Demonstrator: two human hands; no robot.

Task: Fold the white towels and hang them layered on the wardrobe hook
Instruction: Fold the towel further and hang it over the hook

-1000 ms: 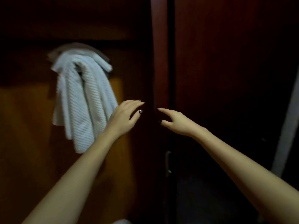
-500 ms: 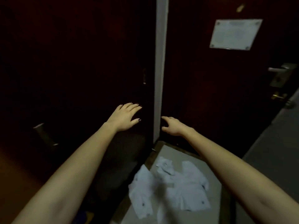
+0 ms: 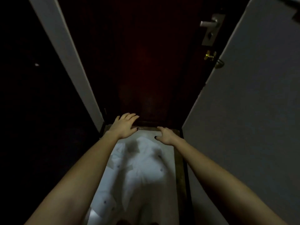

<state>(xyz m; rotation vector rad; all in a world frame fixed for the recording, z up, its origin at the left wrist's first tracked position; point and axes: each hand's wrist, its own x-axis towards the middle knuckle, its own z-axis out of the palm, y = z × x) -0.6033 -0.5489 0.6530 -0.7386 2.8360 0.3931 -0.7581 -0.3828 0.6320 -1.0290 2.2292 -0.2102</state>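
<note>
now, empty hands above the towels on the floor
left hand (image 3: 125, 125) and right hand (image 3: 165, 135) are held out low toward the door (image 3: 146, 62), fingers spread and loose, gripping nothing. the towels (image 3: 139, 168) lie crumpled and blurred on the pale floor (image 3: 169, 184) between the forearms; no hook is in view. best, i judge, to stoop, pinch two corners of one towel and shake it flat before folding. the cloth looks soft, limp, white with small dark specks; the door is dark red and smooth, with a metal handle (image 3: 208, 23) far right beside a matte grey wall (image 3: 251, 111).
</note>
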